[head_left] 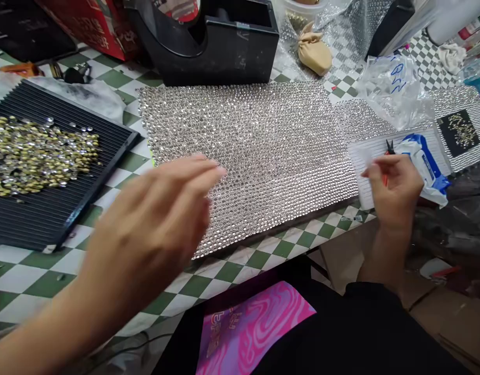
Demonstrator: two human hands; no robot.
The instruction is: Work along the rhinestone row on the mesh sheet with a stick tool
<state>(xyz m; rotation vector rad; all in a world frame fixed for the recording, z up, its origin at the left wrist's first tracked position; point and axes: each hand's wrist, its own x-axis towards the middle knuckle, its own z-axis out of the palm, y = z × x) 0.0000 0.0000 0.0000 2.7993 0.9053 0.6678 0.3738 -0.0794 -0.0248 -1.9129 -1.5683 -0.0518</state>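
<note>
At nine o'clock sits the black tray (111, 165), gold and clear stones (45, 156) heaped on its ribs. Moving right, here's the left hand (154, 224), blurred over the seven-o'clock edge of the glittering sheet (271, 130). Its fingers are bunched and the thumb is hidden, so I can't tell whether it holds anything or touches down. The dispenser (236, 49) stands at twelve; the sheet lies flat mid-table, right below it. At one o'clock, a tan pouch (316, 54).

Across to three o'clock, the right hand (398, 182)! Thumb and forefinger close together, seemingly on a pale scrap (364, 155), over the pad (365, 197). A red tool (389, 147) shows behind; held or lying there, I can't say. Wipes (423, 166) lie just beyond, the bag (396, 88) towards two.

My read: this is handwork at the sheet, both hands between actions. A next move calls for a light fingertip grip, the scrap kept clear of the stones, and the sheet left flat.
</note>
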